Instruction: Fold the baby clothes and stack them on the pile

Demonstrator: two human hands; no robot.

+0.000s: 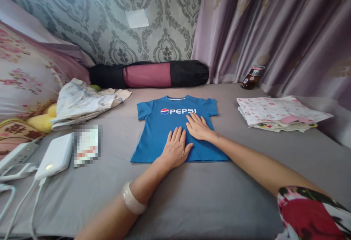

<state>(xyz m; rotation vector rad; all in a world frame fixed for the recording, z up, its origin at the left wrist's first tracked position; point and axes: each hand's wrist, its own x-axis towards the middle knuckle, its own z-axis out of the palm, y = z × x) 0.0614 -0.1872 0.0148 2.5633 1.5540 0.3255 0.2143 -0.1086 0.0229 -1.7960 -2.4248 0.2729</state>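
Observation:
A blue T-shirt (156, 134) with a white PEPSI print lies spread out on the grey sheet (115, 196), its neckline toward the wall and both short sleeves out to the sides. Pressed flat on its lower middle is my left hand (177, 147), fingers stretched out and pointing away from me. My right hand (199, 126) rests palm down a little higher and to the right, its fingertips just below the last letters of the print. Neither hand grips the cloth. A pale bangle (133, 200) circles my left wrist.
Folded cloths with a pink pattern (282, 110) lie right; more folded cloths (82, 103) sit left. A white power bank (55, 156) with cables and a blurred packet (87, 145) are at near left. Behind lie a black-and-maroon roll bag (148, 75) and a dark bottle (252, 78).

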